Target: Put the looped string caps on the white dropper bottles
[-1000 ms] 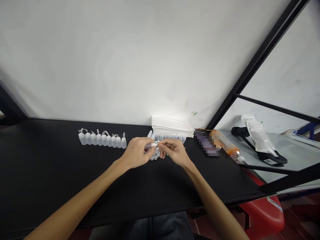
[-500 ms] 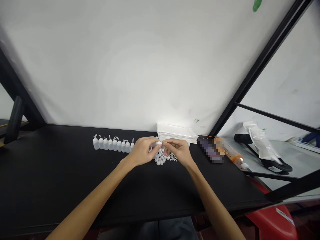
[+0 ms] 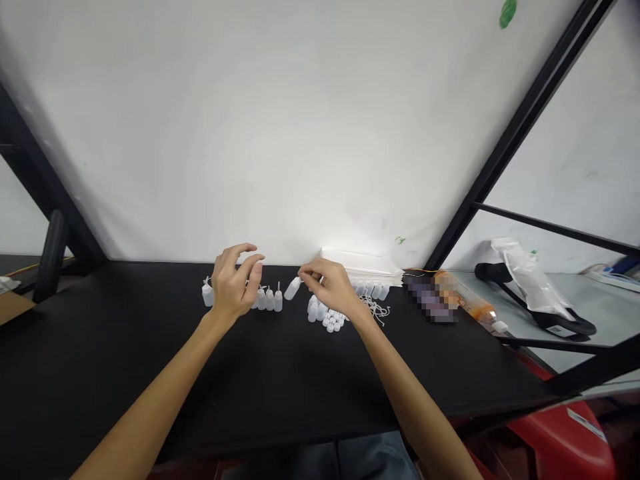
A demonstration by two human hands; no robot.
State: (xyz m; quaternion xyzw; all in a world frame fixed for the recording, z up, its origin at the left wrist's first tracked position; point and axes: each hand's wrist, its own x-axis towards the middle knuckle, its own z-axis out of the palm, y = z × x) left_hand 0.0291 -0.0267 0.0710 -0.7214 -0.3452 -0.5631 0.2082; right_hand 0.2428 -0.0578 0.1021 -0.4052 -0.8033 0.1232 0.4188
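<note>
A small white bottle [image 3: 293, 288] hangs tilted from the pinched fingertips of my right hand [image 3: 326, 283], just right of a row of bottles. My left hand [image 3: 237, 280] is raised with its fingers apart and nothing between them, in front of part of that row. The bottles in the row, such as the end one [image 3: 278, 301], stand upright with thin tips on top. Below my right hand lie a few loose bottles [image 3: 313, 312], a cluster of white caps [image 3: 333, 322] and a tangle of thin white pieces [image 3: 376, 309].
A stack of white sheets [image 3: 367, 265] lies against the wall, with more small bottles [image 3: 380, 292] before it. Farther right are a blurred dark object [image 3: 431, 300] and an orange-labelled bottle [image 3: 473, 308]. A black frame bar [image 3: 525, 123] rises at the right.
My left hand has let go of the bottle, moved left and opened. My right hand has shifted left with the bottle, which now hangs from its fingertips. The view has shifted slightly.
</note>
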